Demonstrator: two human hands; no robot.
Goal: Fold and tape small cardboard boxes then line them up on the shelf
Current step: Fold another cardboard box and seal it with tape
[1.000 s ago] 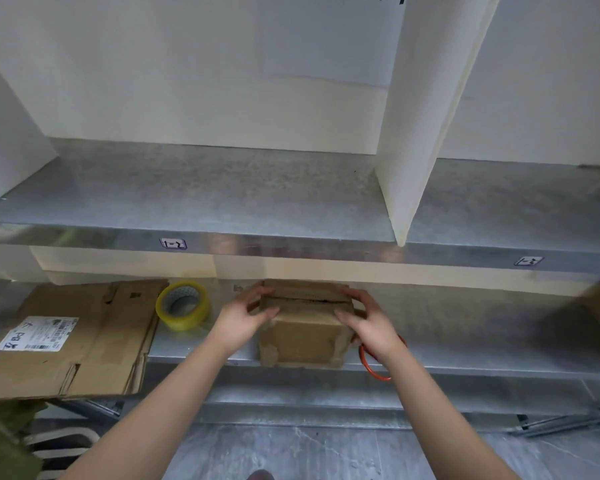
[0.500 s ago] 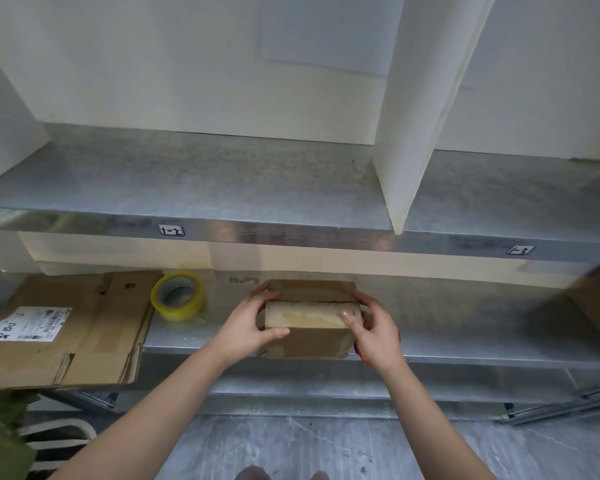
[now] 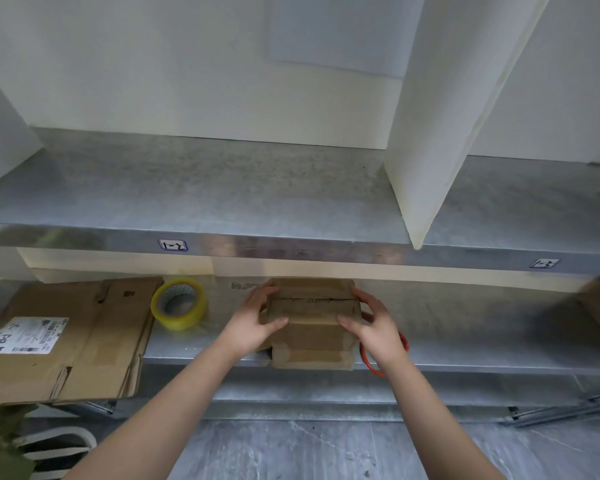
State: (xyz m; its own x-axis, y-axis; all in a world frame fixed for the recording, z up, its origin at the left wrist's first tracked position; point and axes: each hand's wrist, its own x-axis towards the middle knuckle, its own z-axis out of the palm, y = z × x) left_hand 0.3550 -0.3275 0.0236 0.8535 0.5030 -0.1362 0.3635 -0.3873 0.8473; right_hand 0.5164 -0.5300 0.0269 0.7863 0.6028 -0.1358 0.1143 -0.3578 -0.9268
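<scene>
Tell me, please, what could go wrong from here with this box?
The small cardboard box sits at the front edge of the lower shelf; it may tip off if the left hand and right hand release it. The orange ring beside the right hand could get knocked off.

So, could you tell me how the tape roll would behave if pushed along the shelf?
The tape roll seems to lie on its flat side, hole up, so it would probably slide, not roll. The shelf is smooth metal, so likely little grip. Its hollow core suggests it is light.
</scene>
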